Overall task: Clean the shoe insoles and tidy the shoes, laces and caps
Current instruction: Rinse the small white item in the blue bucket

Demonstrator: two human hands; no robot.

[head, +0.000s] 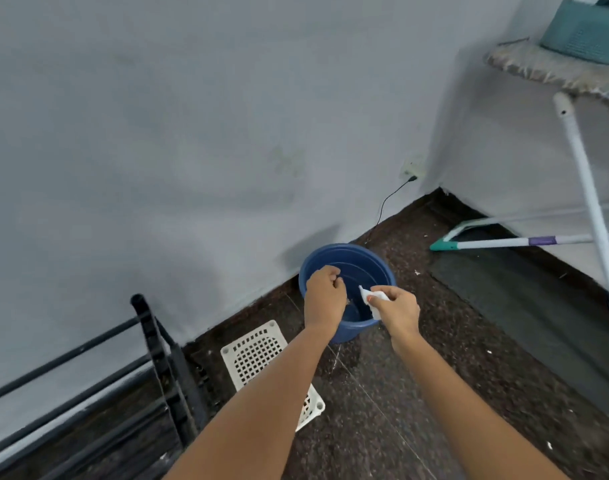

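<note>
A blue plastic bucket (358, 261) stands on the dark speckled floor against the grey wall. Both my hands hover over its mouth. My right hand (398, 310) pinches a small white wipe (368, 294) between thumb and fingers. My left hand (325, 299) has its fingers curled into a loose fist over the bucket; something small and brownish may sit under it, too unclear to name. No shoes, insoles, laces or caps are in view.
A white perforated plastic tray (258, 351) lies on the floor under my left forearm. A black metal rack (150, 344) stands at the lower left. At the right are a white-legged stand (587, 181), a mop handle (503, 242), a dark mat (524, 299) and a wall cable (386, 202).
</note>
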